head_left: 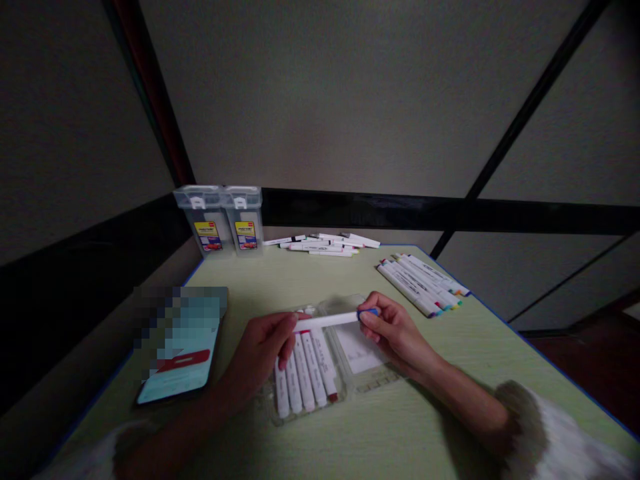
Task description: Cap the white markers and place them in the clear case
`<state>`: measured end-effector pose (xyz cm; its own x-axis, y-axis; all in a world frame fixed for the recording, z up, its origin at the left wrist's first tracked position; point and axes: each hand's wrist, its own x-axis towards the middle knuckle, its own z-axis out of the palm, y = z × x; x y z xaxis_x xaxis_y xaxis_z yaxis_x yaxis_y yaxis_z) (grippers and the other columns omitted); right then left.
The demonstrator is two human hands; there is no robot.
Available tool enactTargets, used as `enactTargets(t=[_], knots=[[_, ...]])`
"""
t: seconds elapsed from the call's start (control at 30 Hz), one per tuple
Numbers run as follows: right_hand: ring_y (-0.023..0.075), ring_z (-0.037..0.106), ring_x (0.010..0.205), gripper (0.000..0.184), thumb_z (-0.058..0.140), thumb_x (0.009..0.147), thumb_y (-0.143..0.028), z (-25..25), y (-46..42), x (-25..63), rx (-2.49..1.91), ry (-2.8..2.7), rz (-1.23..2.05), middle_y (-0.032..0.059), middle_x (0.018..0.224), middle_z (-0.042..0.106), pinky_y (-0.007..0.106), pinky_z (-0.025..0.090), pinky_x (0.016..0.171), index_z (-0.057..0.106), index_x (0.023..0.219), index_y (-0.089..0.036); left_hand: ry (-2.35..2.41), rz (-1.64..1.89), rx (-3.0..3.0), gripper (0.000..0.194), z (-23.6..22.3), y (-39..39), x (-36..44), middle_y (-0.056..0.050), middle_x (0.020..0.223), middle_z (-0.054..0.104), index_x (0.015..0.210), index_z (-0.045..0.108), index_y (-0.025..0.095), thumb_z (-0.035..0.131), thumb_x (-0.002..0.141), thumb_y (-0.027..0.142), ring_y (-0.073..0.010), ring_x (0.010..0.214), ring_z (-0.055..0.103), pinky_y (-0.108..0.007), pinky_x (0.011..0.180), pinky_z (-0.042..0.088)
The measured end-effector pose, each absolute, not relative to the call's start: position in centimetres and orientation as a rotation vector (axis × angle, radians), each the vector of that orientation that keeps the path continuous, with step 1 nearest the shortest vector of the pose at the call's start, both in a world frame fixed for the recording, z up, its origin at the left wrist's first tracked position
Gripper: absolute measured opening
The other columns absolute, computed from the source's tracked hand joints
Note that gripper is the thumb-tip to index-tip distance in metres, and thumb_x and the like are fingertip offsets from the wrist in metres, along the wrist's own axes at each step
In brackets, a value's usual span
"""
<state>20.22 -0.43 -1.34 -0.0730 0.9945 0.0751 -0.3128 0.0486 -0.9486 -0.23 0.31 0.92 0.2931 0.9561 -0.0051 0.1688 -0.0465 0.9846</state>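
Observation:
Between my two hands a white marker pen [330,321] lies nearly level, its blue cap end at the right. My left hand [267,337] pinches its left end, and my right hand [390,323] grips the blue end between thumb and fingers. Below it on the table is an open clear plastic marker case [345,380]. Several white markers [306,373] lie side by side in the case's left half, partly covered by my left hand. A white paper insert [357,350] shows in the right half.
Two upright clear boxes [243,220] with yellow labels stand at the back left. Several loose markers [325,245] lie along the back edge, and another group of markers [420,283] lies at the right. A phone or tablet [187,367] with a lit screen is on the left.

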Motion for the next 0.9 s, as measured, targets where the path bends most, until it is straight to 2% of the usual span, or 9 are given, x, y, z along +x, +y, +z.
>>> enactTargets(t=[0.2, 0.5, 0.9], knots=[[0.0036, 0.036, 0.041, 0.021, 0.072, 0.062, -0.027, -1.41, -0.44, 20.28, -0.888, -1.072, 1.352, -0.0061, 0.045, 0.051, 0.016, 0.023, 0.041, 0.055, 0.067, -0.016, 1.081, 0.908, 1.467, 0.036, 0.89, 0.46, -0.27, 0.009, 0.035, 0.036, 0.082, 0.065, 0.008, 0.044, 0.076, 0.037, -0.0091, 0.037, 0.037, -0.024, 0.05, 0.035], [0.003, 0.035, 0.038, 0.02, 0.069, 0.065, -0.029, -1.0, -0.51, 20.05, -0.878, -1.034, 1.383, -0.0052, 0.043, 0.051, 0.016, 0.021, 0.038, 0.055, 0.064, -0.015, 1.042, 0.945, 1.413, 0.033, 0.94, 0.57, -0.23, 0.009, 0.039, 0.033, 0.083, 0.067, 0.008, 0.05, 0.071, 0.035, -0.0071, 0.039, 0.03, -0.022, 0.044, 0.025], [0.0026, 0.035, 0.037, 0.017, 0.068, 0.066, -0.025, -0.83, -0.45, 19.95, -0.836, -0.976, 1.437, -0.0046, 0.043, 0.051, 0.015, 0.02, 0.038, 0.055, 0.064, -0.015, 1.057, 0.952, 1.494, 0.036, 1.01, 0.29, -0.34, 0.007, 0.042, 0.038, 0.089, 0.067, 0.007, 0.05, 0.071, 0.032, -0.0087, 0.044, 0.037, -0.023, 0.048, 0.03]])
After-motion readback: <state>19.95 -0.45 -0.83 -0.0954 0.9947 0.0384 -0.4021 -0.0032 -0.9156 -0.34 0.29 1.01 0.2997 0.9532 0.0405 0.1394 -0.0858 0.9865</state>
